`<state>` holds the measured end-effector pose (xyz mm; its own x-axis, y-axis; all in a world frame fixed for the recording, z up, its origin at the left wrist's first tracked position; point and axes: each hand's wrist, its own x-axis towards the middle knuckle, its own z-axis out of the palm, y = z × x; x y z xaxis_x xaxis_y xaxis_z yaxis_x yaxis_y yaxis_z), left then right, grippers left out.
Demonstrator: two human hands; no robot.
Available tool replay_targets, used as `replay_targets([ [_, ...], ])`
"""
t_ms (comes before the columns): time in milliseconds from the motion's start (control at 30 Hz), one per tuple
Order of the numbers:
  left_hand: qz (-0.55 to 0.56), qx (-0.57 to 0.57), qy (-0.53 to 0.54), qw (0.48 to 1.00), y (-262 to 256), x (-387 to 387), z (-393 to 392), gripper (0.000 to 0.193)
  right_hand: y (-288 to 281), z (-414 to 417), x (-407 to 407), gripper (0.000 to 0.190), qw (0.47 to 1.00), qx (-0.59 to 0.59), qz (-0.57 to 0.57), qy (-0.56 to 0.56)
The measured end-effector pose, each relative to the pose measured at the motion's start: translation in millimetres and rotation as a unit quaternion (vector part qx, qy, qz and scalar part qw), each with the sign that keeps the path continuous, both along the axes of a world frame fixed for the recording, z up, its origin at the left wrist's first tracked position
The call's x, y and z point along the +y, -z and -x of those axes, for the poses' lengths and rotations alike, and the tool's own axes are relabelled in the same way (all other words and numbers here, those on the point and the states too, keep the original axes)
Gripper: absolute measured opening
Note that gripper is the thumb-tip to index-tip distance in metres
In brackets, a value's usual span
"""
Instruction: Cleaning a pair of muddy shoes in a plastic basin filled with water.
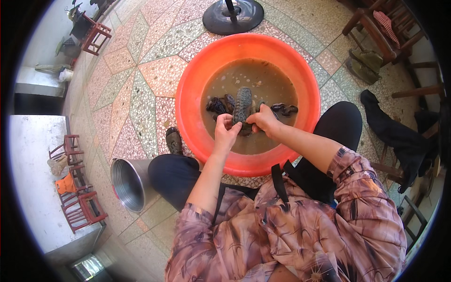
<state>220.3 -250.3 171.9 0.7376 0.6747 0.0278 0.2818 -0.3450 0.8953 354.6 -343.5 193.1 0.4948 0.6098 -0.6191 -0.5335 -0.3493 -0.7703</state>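
A round orange plastic basin (192, 70) of murky brown water (225, 79) stands on the floor between my knees. Above the water, my left hand (226, 129) grips the near end of a dark shoe (243, 102), whose patterned sole is turned up. My right hand (265, 120) is closed around a scrubbing brush (253, 107), its pale bristles against the side of the shoe. My fingers partly cover the brush. Dark, wet objects (220, 105), perhaps other shoes, lie partly submerged at the basin's left. More dark wet pieces (284, 109) show at its right, too unclear to name.
Left of my knee, a metal bucket (129, 185) lies tilted, mouth facing left. Beyond the basin is a round black stand base (233, 17). Wooden chairs (373, 31) and a draped black cloth (394, 130) are at the right. Small red chairs (82, 208) line the left.
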Motion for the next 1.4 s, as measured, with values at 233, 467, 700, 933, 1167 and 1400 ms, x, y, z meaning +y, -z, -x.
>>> replay_targets([
  [233, 0.412, 0.037, -0.093, 0.905, -18, -9, -5, 0.026, 7, -4, -4, 0.030, 0.997, -0.054, 0.004, -0.052],
  [467, 0.398, 0.054, -0.092, 0.911, -20, -7, -8, 0.024, 3, -2, -5, 0.029, 0.996, -0.081, -0.001, -0.036],
  [700, 0.440, 0.047, -0.088, 0.892, -19, -11, -7, 0.026, 13, 0, -10, 0.025, 0.997, -0.075, -0.031, -0.017],
  [933, -0.053, 0.069, 0.028, 0.996, -4, -13, 0, 0.010, 7, -3, -7, 0.028, 0.994, -0.090, -0.020, -0.064],
  [1167, -0.151, 0.124, 0.080, 0.977, -23, -19, -4, 0.007, 6, 2, -10, 0.029, 0.978, -0.169, 0.033, -0.116],
  [1400, -0.111, 0.117, 0.102, 0.982, -10, -8, -3, 0.007, -5, 8, -13, 0.026, 0.944, -0.286, 0.026, -0.162],
])
